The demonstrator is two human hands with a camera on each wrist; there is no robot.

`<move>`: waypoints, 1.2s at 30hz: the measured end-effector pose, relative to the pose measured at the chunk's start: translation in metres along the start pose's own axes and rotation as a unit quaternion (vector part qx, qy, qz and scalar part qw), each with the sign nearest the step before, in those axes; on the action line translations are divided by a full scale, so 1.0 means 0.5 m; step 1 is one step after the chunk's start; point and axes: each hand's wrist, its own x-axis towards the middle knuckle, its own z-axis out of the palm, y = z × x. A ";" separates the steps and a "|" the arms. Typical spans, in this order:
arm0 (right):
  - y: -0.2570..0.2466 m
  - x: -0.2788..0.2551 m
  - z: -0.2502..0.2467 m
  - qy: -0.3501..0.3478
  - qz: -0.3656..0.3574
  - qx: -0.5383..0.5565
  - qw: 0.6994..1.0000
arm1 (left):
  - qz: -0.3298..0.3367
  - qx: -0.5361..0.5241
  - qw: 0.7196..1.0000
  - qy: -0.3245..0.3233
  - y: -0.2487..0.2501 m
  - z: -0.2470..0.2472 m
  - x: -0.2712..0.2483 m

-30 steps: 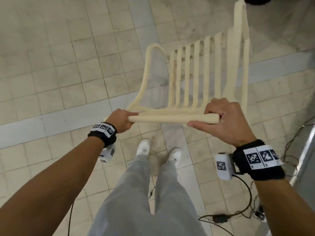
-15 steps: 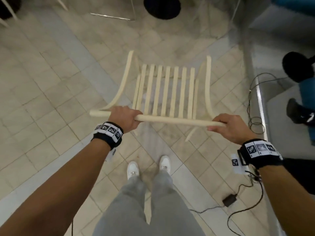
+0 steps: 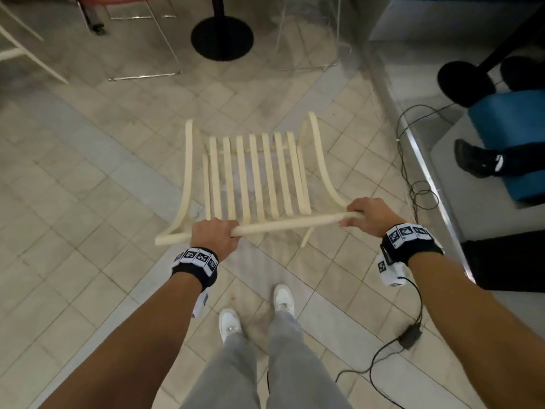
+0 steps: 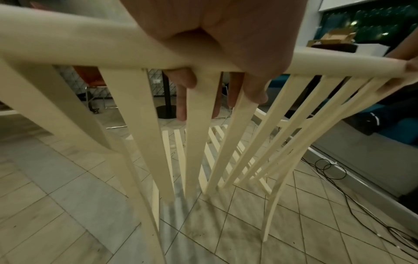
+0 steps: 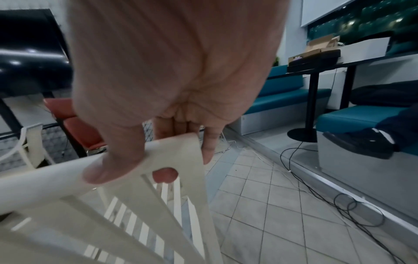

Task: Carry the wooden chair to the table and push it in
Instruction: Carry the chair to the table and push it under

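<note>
The pale wooden slatted chair (image 3: 256,172) hangs in front of me, backrest nearest, seat pointing away. My left hand (image 3: 216,234) grips the top rail (image 3: 289,224) near its left end, fingers curled round it, as the left wrist view shows for the left hand (image 4: 214,53). My right hand (image 3: 364,215) grips the rail's right end; in the right wrist view the right hand (image 5: 172,89) holds that corner between thumb and fingers. The table's black round pedestal base (image 3: 221,36) stands on the tiles beyond the chair. Its top is out of the head view.
Black cables (image 3: 413,172) and a power adapter (image 3: 410,336) lie on the floor to the right, along a raised platform edge (image 3: 427,178). A blue bench (image 3: 507,137) and a person's shoe (image 3: 474,157) are on it. A white chair (image 3: 17,48) stands far left.
The chair has swung round from a steep tilt to level and square in front of me. The black pedestal base has come into view and nearer. Both hands kept their grip on the rail.
</note>
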 end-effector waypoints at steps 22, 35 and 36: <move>-0.278 0.075 0.166 0.101 -0.137 -0.196 0.966 | -0.059 -0.138 0.988 0.046 0.000 0.006 0.052; -0.299 0.107 0.141 0.107 -0.184 -0.203 0.956 | -0.261 -0.372 0.878 -0.153 -0.052 0.158 -0.300; -0.303 0.116 0.137 0.105 -0.187 -0.202 0.956 | -0.301 -0.378 0.850 -0.209 -0.051 0.199 -0.340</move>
